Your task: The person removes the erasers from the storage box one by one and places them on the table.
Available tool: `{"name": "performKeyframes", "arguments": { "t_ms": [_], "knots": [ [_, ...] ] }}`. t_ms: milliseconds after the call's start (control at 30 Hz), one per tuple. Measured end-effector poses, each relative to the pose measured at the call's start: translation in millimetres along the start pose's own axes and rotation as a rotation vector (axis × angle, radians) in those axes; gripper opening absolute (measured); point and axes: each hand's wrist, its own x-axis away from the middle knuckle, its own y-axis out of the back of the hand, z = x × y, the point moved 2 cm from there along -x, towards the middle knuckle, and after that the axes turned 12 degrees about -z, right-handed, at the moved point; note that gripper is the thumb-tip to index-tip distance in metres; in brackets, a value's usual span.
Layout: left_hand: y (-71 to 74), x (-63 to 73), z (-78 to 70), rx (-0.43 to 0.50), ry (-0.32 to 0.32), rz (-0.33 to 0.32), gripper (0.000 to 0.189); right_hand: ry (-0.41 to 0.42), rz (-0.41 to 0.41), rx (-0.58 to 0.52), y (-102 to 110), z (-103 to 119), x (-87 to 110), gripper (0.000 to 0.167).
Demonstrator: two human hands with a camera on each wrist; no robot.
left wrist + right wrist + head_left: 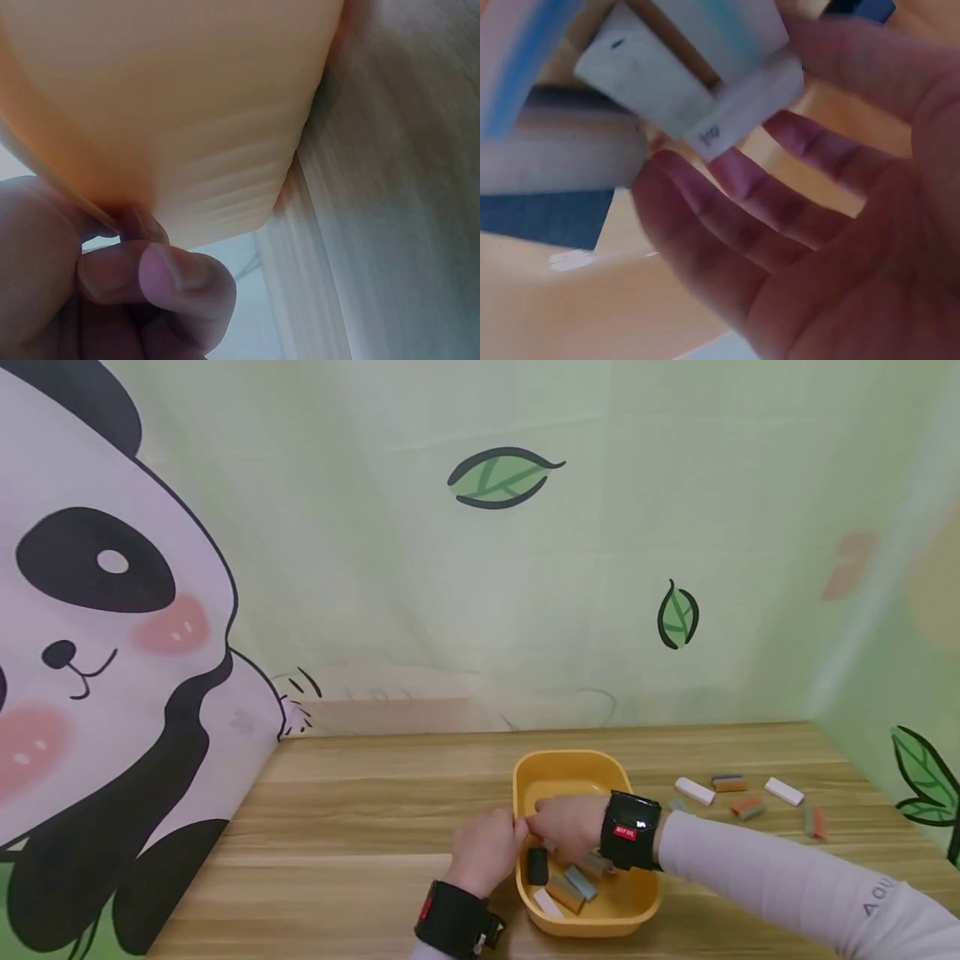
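Observation:
My left hand (483, 852) pinches the left rim of a yellow plastic bin (645, 910); the left wrist view shows the thumb and fingers of the left hand (157, 277) meeting at that rim. Inside the bin is my right hand (570, 822), reaching in from the right. Up close, the thumb and fingers of the right hand (832, 195) hold a small white eraser (742, 105) between them, with a pale eraser (645, 71) against it. Around the hand lie a black block (537, 866), an orange-brown eraser (565, 893), a grey-blue eraser (581, 883) and a white eraser (547, 904).
Right of the bin, loose erasers are scattered on the wooden table (337, 835), among them a white eraser (694, 791), another white eraser (783, 791) and a two-tone eraser (748, 807). A printed cloth (360, 568) with a panda and leaves hangs behind.

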Motion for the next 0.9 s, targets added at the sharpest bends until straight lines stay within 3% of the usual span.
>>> {"name": "performKeyframes", "arguments": {
  "t_ms": [167,467,733,900],
  "knots": [
    [-1.9,0.3,-0.4,0.018,0.014,0.018,0.034,-0.022,0.014,-0.01,-2.5,1.0,-1.3,0.018],
    [-2.7,-1.0,0.4,0.022,0.025,0.035,0.036,0.09,0.001,-0.014,14.2,-7.3,6.6,0.023],
    [-3.8,-2.7,0.5,0.009,0.029,0.043,0.036,0.114,-0.034,-0.023,41.0,-22.8,30.7,0.026],
    [-4.9,-1.9,1.7,0.01,0.027,0.04,0.036,0.079,-0.107,-0.112,63.3,-41.2,54.7,0.026]
  ]
}}
